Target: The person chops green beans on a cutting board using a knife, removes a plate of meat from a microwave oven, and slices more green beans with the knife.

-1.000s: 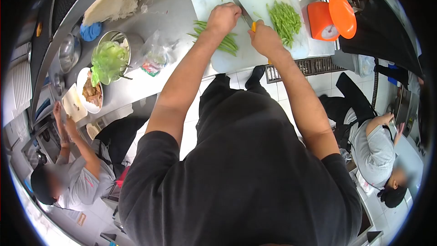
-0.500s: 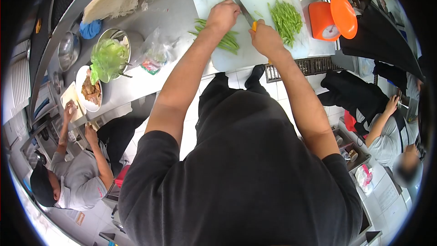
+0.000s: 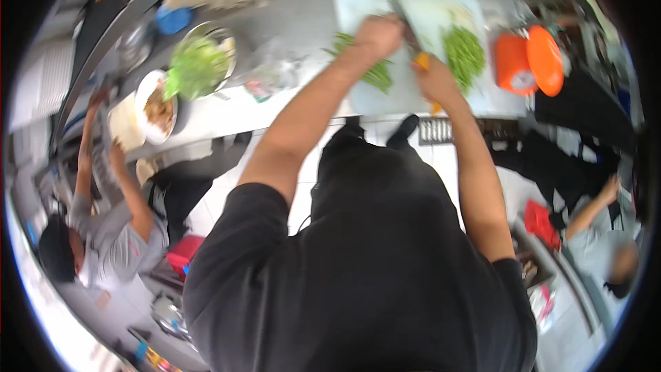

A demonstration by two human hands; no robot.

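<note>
My right hand point(image 3: 437, 81) is wrapped around the yellow handle of a kitchen knife point(image 3: 406, 24), its blade pointing away across a white cutting board point(image 3: 361, 100). Close to the left side of the blade, my left hand point(image 3: 381, 36) is closed with curled fingers, apparently on green beans; its fingertips are hidden and blurred. Long green beans point(image 3: 379, 76) lie beneath and beside that wrist. A pile of sliced green beans point(image 3: 464, 55) sits on the board to the right of the knife.
An orange kitchen scale point(image 3: 513, 62) stands right of the board. Leftward are a plastic bag point(image 3: 272, 79), a metal bowl point(image 3: 231, 52) with lettuce point(image 3: 198, 65), and a white bowl of food point(image 3: 160, 110). Co-workers stand at left point(image 3: 113, 234) and right point(image 3: 595, 227).
The view has shifted, so the board and counter appear lower and further right. Both hands keep their places around the knife. The left co-worker's arms reach further forward.
</note>
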